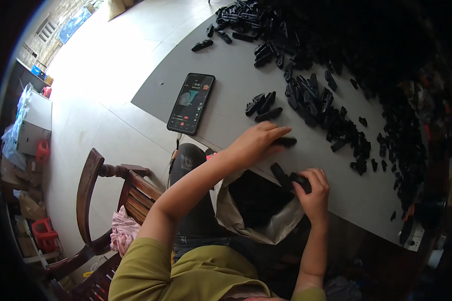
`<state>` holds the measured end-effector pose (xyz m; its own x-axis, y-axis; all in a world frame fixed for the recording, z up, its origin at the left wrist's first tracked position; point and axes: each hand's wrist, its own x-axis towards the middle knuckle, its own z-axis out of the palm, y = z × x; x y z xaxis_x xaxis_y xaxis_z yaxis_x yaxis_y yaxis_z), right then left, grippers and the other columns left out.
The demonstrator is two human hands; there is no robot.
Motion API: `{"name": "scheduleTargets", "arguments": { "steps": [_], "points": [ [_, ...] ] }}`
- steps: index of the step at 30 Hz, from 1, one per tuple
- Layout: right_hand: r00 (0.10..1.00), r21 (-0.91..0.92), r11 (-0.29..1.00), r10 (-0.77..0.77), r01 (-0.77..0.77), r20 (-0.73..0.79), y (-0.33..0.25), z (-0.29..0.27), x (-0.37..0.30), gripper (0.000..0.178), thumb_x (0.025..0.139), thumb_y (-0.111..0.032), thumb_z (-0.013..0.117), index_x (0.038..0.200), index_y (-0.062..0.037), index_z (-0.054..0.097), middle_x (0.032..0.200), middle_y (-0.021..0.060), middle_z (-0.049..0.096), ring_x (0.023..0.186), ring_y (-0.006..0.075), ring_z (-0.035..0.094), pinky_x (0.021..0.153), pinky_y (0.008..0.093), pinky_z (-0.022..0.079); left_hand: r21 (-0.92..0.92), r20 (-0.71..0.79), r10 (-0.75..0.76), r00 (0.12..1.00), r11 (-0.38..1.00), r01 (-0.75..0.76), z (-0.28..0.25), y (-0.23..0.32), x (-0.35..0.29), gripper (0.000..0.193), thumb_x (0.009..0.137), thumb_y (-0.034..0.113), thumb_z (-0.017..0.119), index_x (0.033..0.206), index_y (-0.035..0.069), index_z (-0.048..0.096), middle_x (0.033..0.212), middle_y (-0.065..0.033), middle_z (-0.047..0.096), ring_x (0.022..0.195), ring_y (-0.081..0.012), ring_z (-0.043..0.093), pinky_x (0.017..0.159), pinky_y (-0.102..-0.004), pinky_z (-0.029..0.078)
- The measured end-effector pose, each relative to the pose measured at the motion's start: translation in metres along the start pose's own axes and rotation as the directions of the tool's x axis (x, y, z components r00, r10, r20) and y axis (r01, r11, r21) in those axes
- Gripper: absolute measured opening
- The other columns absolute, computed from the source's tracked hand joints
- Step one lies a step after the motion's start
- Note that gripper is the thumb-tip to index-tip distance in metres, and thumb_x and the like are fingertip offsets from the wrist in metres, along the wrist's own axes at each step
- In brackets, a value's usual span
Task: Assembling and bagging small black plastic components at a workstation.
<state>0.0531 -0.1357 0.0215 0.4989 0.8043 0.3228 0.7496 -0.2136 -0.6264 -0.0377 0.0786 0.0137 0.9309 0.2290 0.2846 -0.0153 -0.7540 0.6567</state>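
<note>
My right hand (315, 193) grips a small black plastic piece (302, 183) between thumb and fingers at the table's near edge. Against it lies another longer black piece (280, 175), tilted over the bag's mouth. My left hand (258, 143) is over the table, thumb and fingers closed around a dark elongated piece (287, 142), partly hidden and slightly blurred. Below both hands a pale sack (231, 215) gapes on my lap, its inside dark. Just beyond my left hand sits a small group of black pieces (262, 104).
A big heap of black pieces (306, 95) spreads over the far and right side of the grey table (236, 65). A phone (191, 104) with a lit screen and a cable lies at the left. A wooden chair (93, 200) with pink cloth (124, 230) stands left of me.
</note>
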Motion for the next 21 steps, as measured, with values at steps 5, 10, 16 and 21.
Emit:
{"name": "scheduleTargets", "arguments": {
  "steps": [5,10,16,21],
  "points": [
    [0.999,-0.159,0.986,0.045,-0.048,-0.019,0.001,0.003,0.001,0.020,0.072,-0.004,0.072,0.086,0.0007,0.059,0.081,0.0126,0.057,0.080,0.0320,0.056,0.075,0.0389,0.045,-0.072,-0.079,0.179,0.981,0.980,-0.185,0.011,-0.006,-0.008,0.028,0.077,0.014,0.072,0.104,0.005,0.067,0.101,-0.0128,0.059,0.094,-0.0306,0.057,0.082,-0.0386,0.048],
    [0.974,0.170,0.979,0.144,-0.114,-0.174,-0.003,0.015,0.016,0.025,0.075,-0.002,0.071,0.099,0.0004,0.065,0.093,0.0120,0.064,0.085,0.0281,0.063,0.076,0.0336,0.049,-0.132,-0.017,0.128,0.992,0.983,-0.129,0.013,-0.008,-0.008,0.027,0.078,0.015,0.072,0.103,0.006,0.069,0.101,-0.0121,0.058,0.095,-0.0306,0.056,0.082,-0.0389,0.047],
    [0.988,-0.010,1.000,-0.003,0.002,-0.157,0.014,0.018,0.022,0.028,0.070,-0.001,0.075,0.097,0.0001,0.067,0.086,0.0104,0.063,0.080,0.0252,0.061,0.071,0.0324,0.049,-0.109,-0.071,0.163,0.984,0.979,-0.170,0.014,-0.008,-0.007,0.025,0.075,0.012,0.073,0.099,0.005,0.069,0.097,-0.0111,0.059,0.092,-0.0299,0.057,0.081,-0.0388,0.047],
    [0.995,0.076,0.997,0.014,-0.006,-0.102,0.014,0.013,0.021,0.029,0.063,0.002,0.078,0.091,0.0004,0.069,0.082,0.0099,0.062,0.076,0.0235,0.060,0.068,0.0313,0.047,-0.232,0.061,0.080,0.995,0.971,-0.064,0.006,-0.013,-0.009,0.021,0.071,0.007,0.074,0.091,0.003,0.068,0.093,-0.0104,0.061,0.090,-0.0296,0.058,0.080,-0.0387,0.047]
  ]
}}
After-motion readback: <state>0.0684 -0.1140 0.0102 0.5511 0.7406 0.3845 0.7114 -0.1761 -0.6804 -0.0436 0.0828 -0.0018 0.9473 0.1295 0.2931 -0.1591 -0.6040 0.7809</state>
